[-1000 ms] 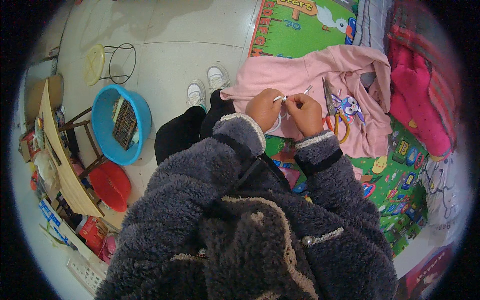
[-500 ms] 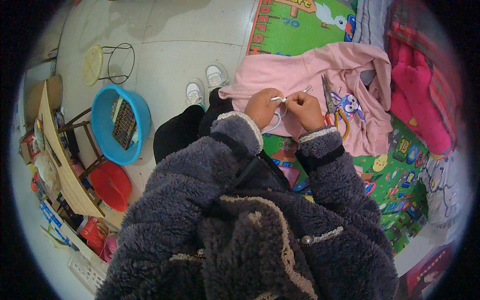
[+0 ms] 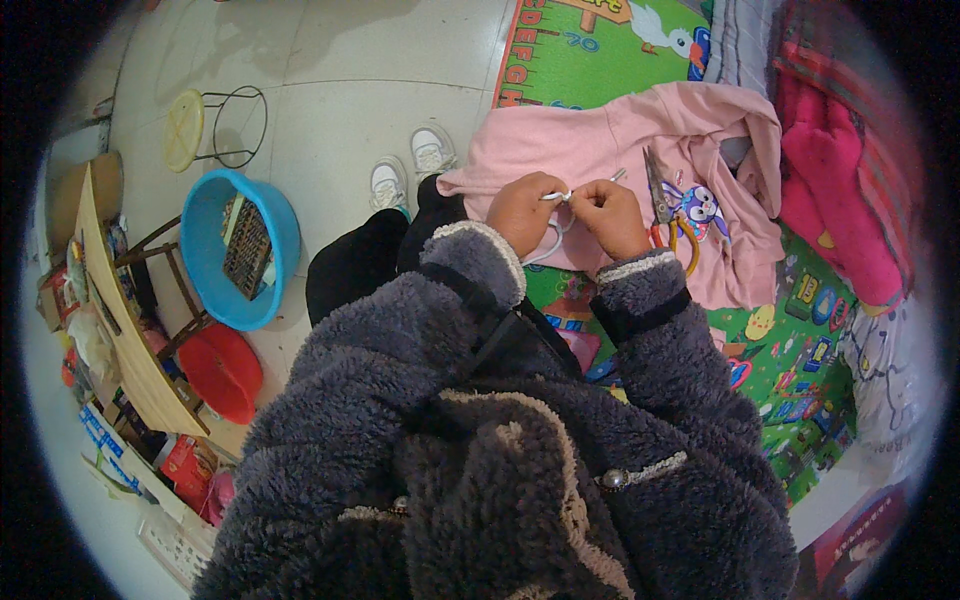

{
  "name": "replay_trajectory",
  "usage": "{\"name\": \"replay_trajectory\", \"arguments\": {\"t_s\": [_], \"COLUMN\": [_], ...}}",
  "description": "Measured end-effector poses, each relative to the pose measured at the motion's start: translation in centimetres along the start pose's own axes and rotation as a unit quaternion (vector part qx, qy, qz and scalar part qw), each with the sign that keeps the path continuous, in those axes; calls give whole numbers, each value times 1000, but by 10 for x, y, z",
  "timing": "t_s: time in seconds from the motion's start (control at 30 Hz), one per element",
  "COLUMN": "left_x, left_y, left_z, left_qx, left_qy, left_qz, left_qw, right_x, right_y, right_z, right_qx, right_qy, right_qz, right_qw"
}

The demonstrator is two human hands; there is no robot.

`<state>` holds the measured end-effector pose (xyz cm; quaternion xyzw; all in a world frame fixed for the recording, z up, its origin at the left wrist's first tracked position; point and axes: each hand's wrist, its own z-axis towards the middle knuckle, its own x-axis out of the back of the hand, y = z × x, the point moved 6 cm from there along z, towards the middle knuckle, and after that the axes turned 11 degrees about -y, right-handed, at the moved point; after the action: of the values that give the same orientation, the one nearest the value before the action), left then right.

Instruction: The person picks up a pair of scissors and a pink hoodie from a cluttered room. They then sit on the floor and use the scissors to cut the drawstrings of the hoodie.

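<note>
Both hands are pinched on a white cord (image 3: 556, 197), which shows as a small knot or twist between the fingertips. My left hand (image 3: 522, 212) grips it from the left, and my right hand (image 3: 612, 220) pinches it close by on the right. A loop of the cord hangs below the fingers, and one tip sticks out beyond the right hand. Under them a pink sweatshirt (image 3: 560, 140) with a purple bunny picture lies spread out. Scissors (image 3: 656, 190) with dark blades and orange-red handles rest on it, just right of my right hand.
A colourful play mat (image 3: 600, 70) lies under the sweatshirt. Bright pink clothing (image 3: 830, 190) is at the right. On the left are a blue basin (image 3: 290, 235), a red basin (image 3: 225, 375), a yellow stool (image 3: 184, 130) and a wooden table (image 3: 125, 345) bearing clutter.
The right fingertips have shifted slightly left and flattened over the cord, and the twist between the hands has changed shape. Both hands keep hold of it.
</note>
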<state>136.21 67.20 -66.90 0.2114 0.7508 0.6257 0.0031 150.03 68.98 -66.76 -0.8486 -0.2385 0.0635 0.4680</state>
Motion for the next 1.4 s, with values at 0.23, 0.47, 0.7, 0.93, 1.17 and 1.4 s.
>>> {"name": "replay_trajectory", "arguments": {"t_s": [0.23, 0.47, 0.7, 0.93, 1.17, 1.4], "left_x": [5, 10, 3, -6, -11, 0], "left_y": [17, 45, 44, 38, 26, 17], "left_z": [-4, -5, -3, -3, -1, 2], "left_qx": [-8, -127, -136, -124, -62, -7], "left_qy": [12, 31, -3, -45, -73, -25], "left_qz": [56, 248, 307, 294, 244, 55], "left_qw": [998, 960, 942, 947, 965, 998], "right_x": [-2, 2, 3, 8, 8, 9], "right_y": [6, 1, -7, -19, -15, -11], "right_z": [2, 3, 2, 5, 6, 7], "right_qx": [2, 29, 24, 23, 20, 36], "right_qy": [-2, 29, 2, -55, -69, -59], "right_qz": [-11, -114, -134, -253, -227, -161], "right_qw": [1000, 993, 991, 966, 971, 985]}}
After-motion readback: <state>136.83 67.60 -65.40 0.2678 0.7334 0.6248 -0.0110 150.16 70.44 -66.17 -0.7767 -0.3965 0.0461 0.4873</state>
